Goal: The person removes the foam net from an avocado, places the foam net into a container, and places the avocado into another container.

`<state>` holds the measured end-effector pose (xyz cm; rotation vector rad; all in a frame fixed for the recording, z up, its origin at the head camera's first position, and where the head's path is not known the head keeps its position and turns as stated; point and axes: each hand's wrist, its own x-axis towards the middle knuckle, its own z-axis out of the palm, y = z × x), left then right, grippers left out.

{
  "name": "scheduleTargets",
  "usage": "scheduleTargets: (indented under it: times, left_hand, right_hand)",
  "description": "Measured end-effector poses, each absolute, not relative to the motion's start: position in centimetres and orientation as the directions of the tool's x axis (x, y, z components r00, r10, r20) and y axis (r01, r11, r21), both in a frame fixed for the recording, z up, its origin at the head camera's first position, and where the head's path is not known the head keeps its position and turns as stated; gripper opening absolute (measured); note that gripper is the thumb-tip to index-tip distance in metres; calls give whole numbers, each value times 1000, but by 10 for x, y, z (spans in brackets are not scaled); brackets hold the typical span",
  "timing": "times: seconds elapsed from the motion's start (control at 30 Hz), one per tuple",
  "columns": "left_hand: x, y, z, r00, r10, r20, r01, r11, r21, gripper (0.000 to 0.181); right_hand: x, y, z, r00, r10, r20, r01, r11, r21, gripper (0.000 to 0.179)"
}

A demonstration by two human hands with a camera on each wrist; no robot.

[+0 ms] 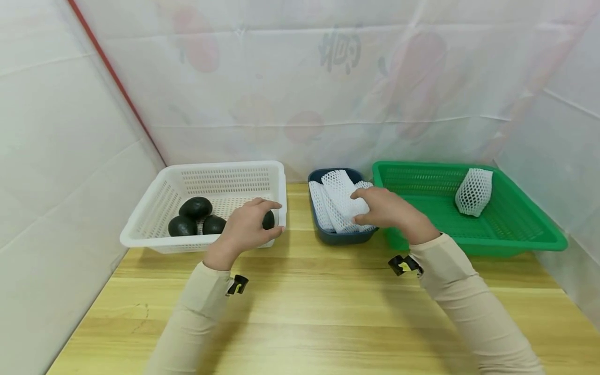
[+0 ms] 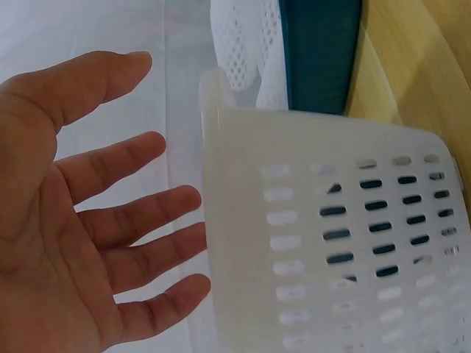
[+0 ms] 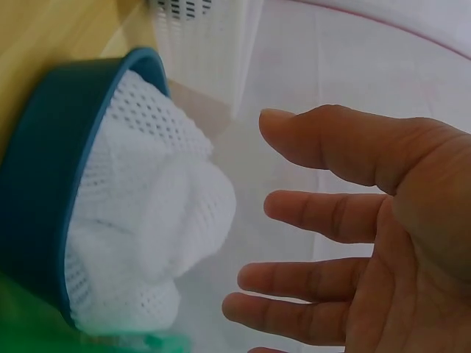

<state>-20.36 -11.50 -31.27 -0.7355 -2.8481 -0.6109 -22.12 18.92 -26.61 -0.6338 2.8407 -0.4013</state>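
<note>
My left hand [image 1: 247, 227] hovers over the right end of the white basket [image 1: 140, 242], fingers spread and holding nothing. Below it a dark avocado [image 1: 269, 220] shows partly, the rest hidden by the hand. Several more avocados [image 1: 195, 207] lie at the basket's left. My right hand [image 1: 385, 207] is above the blue bin [image 1: 344, 238], which is filled with white foam net sleeves [image 1: 338, 195]. In the right wrist view its fingers are parted, and a gap separates them from the foam net sleeves [image 3: 191, 213].
A green basket [image 1: 515, 245] stands at the right, with one net-wrapped item [image 1: 474, 192] inside, its contents hidden. All three containers stand on a wooden table [image 1: 319, 312] before a pale printed sheet [image 1: 281, 78]. White sheets also flank both sides.
</note>
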Motion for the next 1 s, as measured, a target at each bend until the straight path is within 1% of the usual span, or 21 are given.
scheduleTargets:
  times: [0.17,0.47,0.77,1.0]
  left_hand:
    - [-206,-106,-311,-856,462,231,515,793,326,50]
    - [-206,-86,-308,-840,489,234,542,772,333,51]
    - [-208,-62,-310,-824,512,243,565,781,267,51]
    - [-206,-41,-319,-786,572,235,617,748,244,52]
  right_hand:
    - [-222,198,-257,-893,-423,-156,-365,881,-301,54]
    - [-233,216,-255,-903,-391,-180,-334,900,-280,56]
    - [-245,236,-252,-920,-344,-186,-289,918,-271,58]
    - [-254,250,-259,-923,-319,-216,-254,925,-282,59]
